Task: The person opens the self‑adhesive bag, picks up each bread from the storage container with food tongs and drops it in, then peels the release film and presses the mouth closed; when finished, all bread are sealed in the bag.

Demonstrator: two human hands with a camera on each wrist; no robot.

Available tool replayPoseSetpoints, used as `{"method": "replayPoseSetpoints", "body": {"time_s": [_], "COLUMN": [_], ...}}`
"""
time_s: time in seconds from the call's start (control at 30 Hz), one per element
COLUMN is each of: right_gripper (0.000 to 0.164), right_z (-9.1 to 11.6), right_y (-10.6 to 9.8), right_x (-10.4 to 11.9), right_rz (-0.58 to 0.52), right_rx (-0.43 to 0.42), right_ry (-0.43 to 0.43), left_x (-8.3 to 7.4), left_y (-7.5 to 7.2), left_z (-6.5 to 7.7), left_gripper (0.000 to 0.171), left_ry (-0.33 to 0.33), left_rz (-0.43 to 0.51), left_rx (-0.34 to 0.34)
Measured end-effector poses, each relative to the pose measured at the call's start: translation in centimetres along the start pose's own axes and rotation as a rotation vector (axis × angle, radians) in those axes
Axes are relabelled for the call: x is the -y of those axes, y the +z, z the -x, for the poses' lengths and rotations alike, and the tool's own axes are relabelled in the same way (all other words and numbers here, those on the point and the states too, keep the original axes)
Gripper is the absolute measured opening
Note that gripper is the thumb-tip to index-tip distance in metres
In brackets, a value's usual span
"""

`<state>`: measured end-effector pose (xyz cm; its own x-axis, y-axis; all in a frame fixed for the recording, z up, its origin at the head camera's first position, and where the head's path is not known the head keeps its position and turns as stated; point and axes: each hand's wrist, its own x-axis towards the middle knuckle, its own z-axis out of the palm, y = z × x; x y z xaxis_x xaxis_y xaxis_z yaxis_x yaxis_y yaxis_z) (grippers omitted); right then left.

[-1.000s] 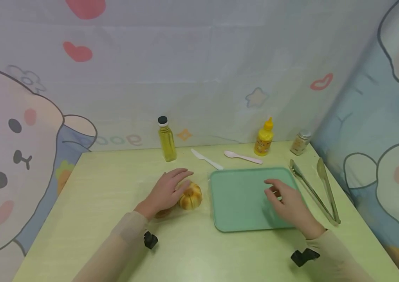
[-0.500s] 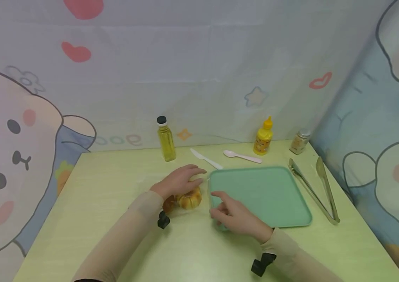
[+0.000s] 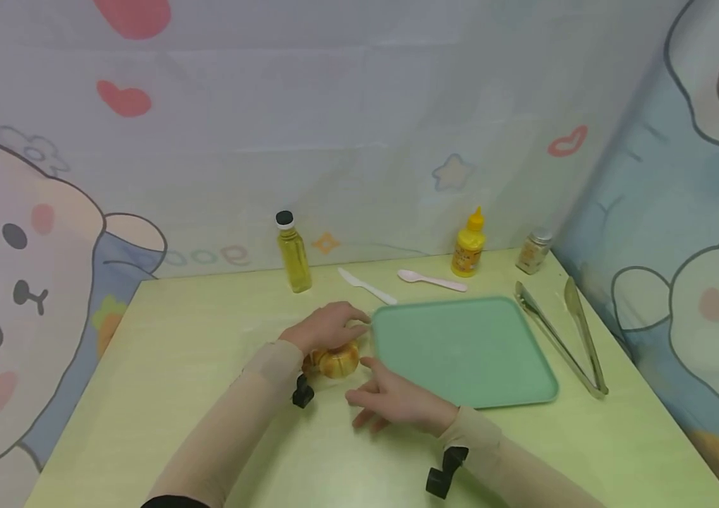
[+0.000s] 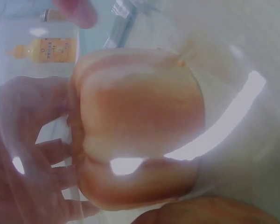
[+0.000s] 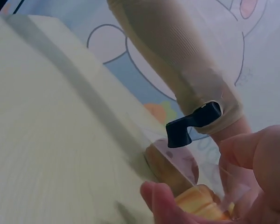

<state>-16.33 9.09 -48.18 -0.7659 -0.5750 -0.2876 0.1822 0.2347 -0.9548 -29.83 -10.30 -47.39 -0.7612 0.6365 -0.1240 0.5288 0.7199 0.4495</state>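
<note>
A golden, ridged bun (image 3: pixel 339 361) sits left of the green tray (image 3: pixel 467 353). Beside it is a browner roll (image 3: pixel 310 363), partly covered by the left wrist. Clear plastic with bright reflections lies around the breads, filling much of the left wrist view; its full shape is unclear. My left hand (image 3: pixel 329 328) reaches over the golden bun, fingers spread toward the tray; whether they touch the bun is hard to tell. The right hand (image 3: pixel 397 403) hovers just right of the bun, its fingers parted and holding nothing. From the right wrist, the bun (image 5: pixel 201 205) appears beyond those fingers.
Along the back stand an oil bottle (image 3: pixel 295 261), a yellow squeeze bottle (image 3: pixel 468 248) and a small jar (image 3: pixel 533 252). A white knife (image 3: pixel 365 286) and a pink spoon (image 3: pixel 432 280) lie behind the tray. Metal tongs (image 3: pixel 559 346) rest at its right.
My right hand has travelled left from over the tray to the bun's side. The left hand has shifted right, further over the golden bun. The breads stay in place.
</note>
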Motion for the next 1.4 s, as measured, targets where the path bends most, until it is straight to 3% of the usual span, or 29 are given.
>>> {"method": "replayPoseSetpoints", "body": {"time_s": [0.27,0.5,0.73,0.9,1.13,1.27,1.4], "right_gripper": [0.064,0.048,0.03,0.023,0.017,0.008,0.008], "right_z": [-1.1,-1.9,-1.7,-1.5,-1.2,-1.0,-0.8], "right_y": [0.5,0.2,-1.3,-2.7,-4.1,-4.6,-5.1], "right_x": [-0.6,-0.7,0.9,2.3,3.8,4.6,5.7], "right_rz": [0.014,0.098,0.202,0.282,0.393,0.46,0.502], "right_rx": [-0.096,-0.208,-0.266,-0.3,-0.338,-0.363,-0.37], "right_ry": [-0.077,-0.155,-0.216,-0.242,-0.284,-0.325,-0.36], "left_x": [-0.1,0.2,1.2,1.5,2.4,2.7,3.1], "left_y": [-0.2,-2.1,-4.9,-6.6,-7.6,-7.9,-8.0], "left_z": [0.0,1.3,3.3,5.1,7.6,8.8,9.6], "left_gripper": [0.029,0.031,0.037,0.03,0.034,0.03,0.027], "left_ry": [-0.072,-0.061,-0.031,-0.045,0.026,0.05,0.032], "left_rz": [0.032,0.1,0.188,0.293,0.444,0.456,0.436], "left_rx": [-0.059,-0.145,-0.235,-0.277,-0.305,-0.336,-0.402]}}
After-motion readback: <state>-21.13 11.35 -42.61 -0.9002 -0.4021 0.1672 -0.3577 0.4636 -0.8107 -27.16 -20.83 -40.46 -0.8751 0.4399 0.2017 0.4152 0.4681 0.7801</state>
